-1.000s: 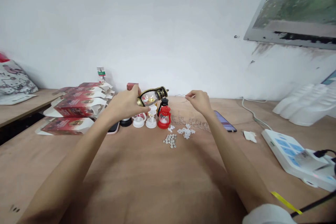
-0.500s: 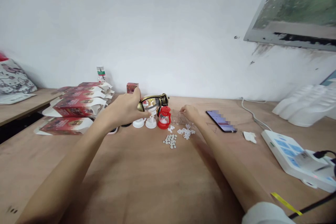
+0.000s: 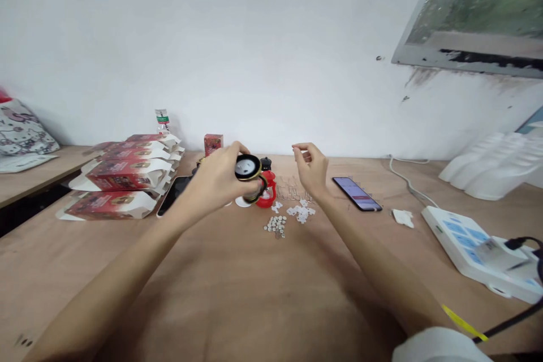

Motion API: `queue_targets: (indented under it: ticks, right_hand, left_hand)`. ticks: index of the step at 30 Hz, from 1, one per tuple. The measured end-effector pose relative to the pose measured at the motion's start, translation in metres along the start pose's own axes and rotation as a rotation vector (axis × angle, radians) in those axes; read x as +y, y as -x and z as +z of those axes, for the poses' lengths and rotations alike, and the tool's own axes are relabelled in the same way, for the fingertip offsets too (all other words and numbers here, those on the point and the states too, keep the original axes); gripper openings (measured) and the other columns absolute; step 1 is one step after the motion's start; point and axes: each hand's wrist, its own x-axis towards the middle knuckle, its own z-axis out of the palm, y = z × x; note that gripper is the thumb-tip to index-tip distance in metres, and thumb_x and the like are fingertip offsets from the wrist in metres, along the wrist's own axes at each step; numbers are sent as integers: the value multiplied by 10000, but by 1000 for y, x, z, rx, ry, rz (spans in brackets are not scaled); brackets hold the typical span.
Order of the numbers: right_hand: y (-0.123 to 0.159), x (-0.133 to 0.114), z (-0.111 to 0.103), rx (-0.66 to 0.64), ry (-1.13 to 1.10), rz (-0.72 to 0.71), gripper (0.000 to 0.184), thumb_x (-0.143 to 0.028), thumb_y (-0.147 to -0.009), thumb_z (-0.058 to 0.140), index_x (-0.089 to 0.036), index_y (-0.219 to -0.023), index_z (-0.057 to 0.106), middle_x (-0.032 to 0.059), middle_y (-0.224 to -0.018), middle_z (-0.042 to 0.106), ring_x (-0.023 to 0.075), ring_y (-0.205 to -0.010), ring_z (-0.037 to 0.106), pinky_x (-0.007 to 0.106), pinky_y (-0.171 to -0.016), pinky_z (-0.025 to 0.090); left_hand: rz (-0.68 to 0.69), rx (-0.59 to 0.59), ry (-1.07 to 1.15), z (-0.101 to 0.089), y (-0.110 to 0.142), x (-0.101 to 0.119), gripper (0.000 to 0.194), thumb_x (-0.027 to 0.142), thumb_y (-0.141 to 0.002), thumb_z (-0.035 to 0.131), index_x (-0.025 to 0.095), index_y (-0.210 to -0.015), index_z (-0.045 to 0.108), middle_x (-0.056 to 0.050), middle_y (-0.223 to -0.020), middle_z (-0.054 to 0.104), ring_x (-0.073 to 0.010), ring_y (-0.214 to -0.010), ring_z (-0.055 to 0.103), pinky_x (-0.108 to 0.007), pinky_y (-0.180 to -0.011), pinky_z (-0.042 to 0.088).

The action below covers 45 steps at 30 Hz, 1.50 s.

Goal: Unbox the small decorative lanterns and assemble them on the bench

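Observation:
My left hand [image 3: 218,176] is closed around a small black and gold lantern [image 3: 248,167], tilted so its round base with a pale inside faces me. My right hand [image 3: 313,168] is raised above the bent wire pieces [image 3: 290,188], thumb and fingertips pinched together; anything between them is too small to make out. A red lantern [image 3: 266,197] stands upright just right of the held one, and a black-topped lantern [image 3: 266,163] shows behind it. In front lie several small silvery discs like button cells [image 3: 275,224] and a pile of white cut-out pieces [image 3: 302,212].
Red printed boxes [image 3: 123,174] are stacked at the left, near a dark phone [image 3: 175,195]. A small red box [image 3: 212,143] stands by the wall. Rightward lie a lit phone [image 3: 357,193], a crumpled white scrap [image 3: 403,218] and a white power strip [image 3: 470,251] with cables.
My left hand has turned the lantern from lying sideways to base toward me. My right hand has lifted up from the wire pieces, fingers still pinched.

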Motion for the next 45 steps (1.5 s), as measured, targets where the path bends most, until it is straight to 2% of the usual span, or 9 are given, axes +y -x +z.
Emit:
queue_targets:
  ticks: [4, 8, 16, 23, 26, 29, 34, 39, 45]
  right_hand:
    - [53, -31, 2, 27, -324, -76, 128, -290, -876, 471, -206, -958, 520, 23, -846, 574, 124, -695, 552, 268, -622, 475]
    - [98, -38, -1, -99, -291, -402, 111, -216, -859, 513, -222, -970, 517, 63, -984, 533, 164, -865, 559, 334, -729, 494]
    - [130, -32, 4, -198, -225, -525, 110, -228, -834, 585, -215, -940, 557, 76, -989, 502, 171, -890, 549, 328, -745, 516]
    - [133, -39, 4, -195, -147, -566, 20, -209, -841, 565, -195, -831, 574, 80, -932, 539, 169, -862, 562, 317, -739, 508]
    - [135, -42, 5, -207, -99, -554, 59, -182, -856, 518, -195, -830, 569, 91, -935, 574, 180, -871, 570, 332, -749, 494]
    - [134, -37, 7, -199, -81, -490, 92, -174, -868, 475, -197, -846, 561, 90, -929, 592, 183, -860, 572, 341, -754, 475]
    - [115, 1, 8, -144, 43, -250, 177, -248, -895, 436, -197, -827, 591, 88, -928, 596, 203, -887, 553, 372, -794, 439]
    - [99, 37, 8, -267, 171, -91, 204, -313, -861, 511, -217, -745, 649, 45, -716, 640, 219, -752, 517, 374, -725, 429]
    - [100, 38, 10, -343, 284, -41, 169, -198, -807, 525, -211, -786, 692, 64, -765, 667, 234, -821, 538, 379, -758, 429]
  left_hand:
    - [138, 206, -9, 46, 22, -6, 337, 271, -682, 649, 153, -976, 534, -73, -949, 589, -237, -880, 482, -349, -769, 394]
    - [207, 304, -107, 79, 49, -22, 256, 271, -742, 625, 194, -984, 588, -75, -906, 566, -245, -870, 448, -338, -708, 328]
    - [297, 373, -199, 101, 79, -31, 239, 243, -802, 547, 180, -1026, 602, -84, -849, 594, -231, -823, 489, -330, -681, 256]
    - [533, 373, -153, 106, 79, -34, 242, 172, -891, 381, 167, -1055, 559, -75, -983, 693, -214, -1042, 580, -383, -900, 264]
    - [574, 296, -173, 105, 76, -41, 261, 209, -892, 376, 161, -1078, 553, -81, -956, 702, -212, -983, 615, -377, -917, 316]
    - [551, 246, -164, 104, 74, -47, 283, 255, -880, 395, 135, -1083, 550, -105, -931, 698, -215, -872, 640, -342, -806, 410]
    - [497, 214, -108, 102, 74, -50, 272, 216, -816, 441, 116, -1047, 546, -103, -858, 683, -218, -773, 628, -305, -674, 459]
    - [456, 177, 13, 103, 75, -48, 304, 137, -753, 476, 124, -1052, 532, -109, -938, 670, -225, -848, 623, -314, -732, 473]
    - [433, 152, 25, 105, 75, -48, 328, 113, -733, 468, 145, -1054, 524, -102, -951, 668, -225, -863, 621, -320, -742, 477]
